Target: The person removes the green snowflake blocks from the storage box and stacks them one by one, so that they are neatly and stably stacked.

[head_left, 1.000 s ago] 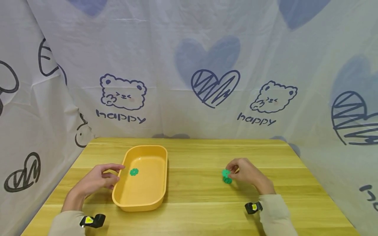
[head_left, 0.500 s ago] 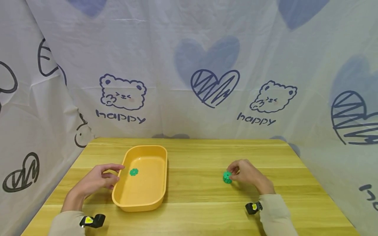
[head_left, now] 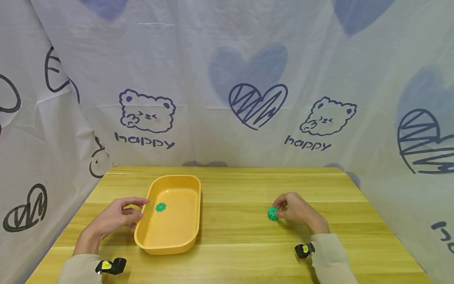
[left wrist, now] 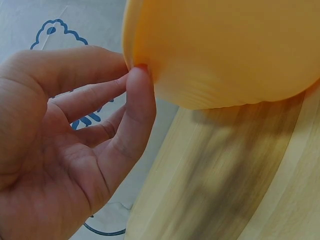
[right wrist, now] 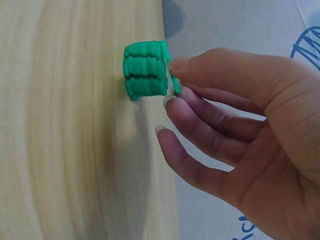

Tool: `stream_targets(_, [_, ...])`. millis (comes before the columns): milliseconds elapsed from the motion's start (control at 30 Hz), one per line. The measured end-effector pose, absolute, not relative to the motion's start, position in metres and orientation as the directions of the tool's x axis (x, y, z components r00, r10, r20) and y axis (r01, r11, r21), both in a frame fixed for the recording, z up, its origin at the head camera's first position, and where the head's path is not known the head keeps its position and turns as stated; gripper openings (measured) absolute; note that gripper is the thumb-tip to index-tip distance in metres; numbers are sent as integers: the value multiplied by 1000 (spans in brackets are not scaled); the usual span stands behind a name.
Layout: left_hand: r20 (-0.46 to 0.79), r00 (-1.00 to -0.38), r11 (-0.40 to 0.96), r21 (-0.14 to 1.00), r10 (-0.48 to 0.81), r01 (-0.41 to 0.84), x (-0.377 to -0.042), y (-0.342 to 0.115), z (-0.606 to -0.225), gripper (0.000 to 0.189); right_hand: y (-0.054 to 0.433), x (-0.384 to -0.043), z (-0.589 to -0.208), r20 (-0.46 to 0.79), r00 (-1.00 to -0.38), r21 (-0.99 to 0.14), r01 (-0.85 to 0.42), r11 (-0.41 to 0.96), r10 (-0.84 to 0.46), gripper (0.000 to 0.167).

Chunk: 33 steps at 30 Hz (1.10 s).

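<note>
My left hand (head_left: pixel 115 216) is at the left side of a yellow-orange plastic tray (head_left: pixel 168 250), its thumb and forefinger pinching the rim in the left wrist view. One green flower-shaped disc (head_left: pixel 160 207) lies flat inside that tray. On the table to the right stands a short stack of green discs (right wrist: pixel 145 70) with notched edges. My right hand (head_left: pixel 296 209) pinches a single green disc (right wrist: pixel 171 70) between thumb and fingers, right at the top of the stack. This disc sits slightly tilted in the right wrist view, touching or almost touching the stack.
The wooden table (head_left: pixel 234 236) has bare grain between the tray and the stack. White cloth (head_left: pixel 205 134) printed with hearts and bears hangs behind and at both sides. Black wrist cameras (head_left: pixel 111 266) sit on both sleeves.
My right hand has lowered slightly, bringing its green disc from above and behind the stack down onto its top. Over the last half second hardly anything moved. My left hand stays at the tray.
</note>
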<state>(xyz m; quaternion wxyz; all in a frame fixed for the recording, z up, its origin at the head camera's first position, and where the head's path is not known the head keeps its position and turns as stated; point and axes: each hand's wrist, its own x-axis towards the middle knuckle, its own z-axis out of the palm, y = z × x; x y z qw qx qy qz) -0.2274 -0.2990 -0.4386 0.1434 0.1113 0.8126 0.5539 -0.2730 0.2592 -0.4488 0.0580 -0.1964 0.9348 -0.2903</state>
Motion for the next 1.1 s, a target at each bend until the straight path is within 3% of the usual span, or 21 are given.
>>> stream_targets(767, [-119,-936,367,930,331,12,-227,-299,-439,57,258,-270,-447,7,-925,-571,-315,758,-380,24])
stream_targets(1100, [-138,-934,368,930,330,-7,-228,-299,-438,58,231,-272,-427,76,-859,-541,-462,703,-507,24])
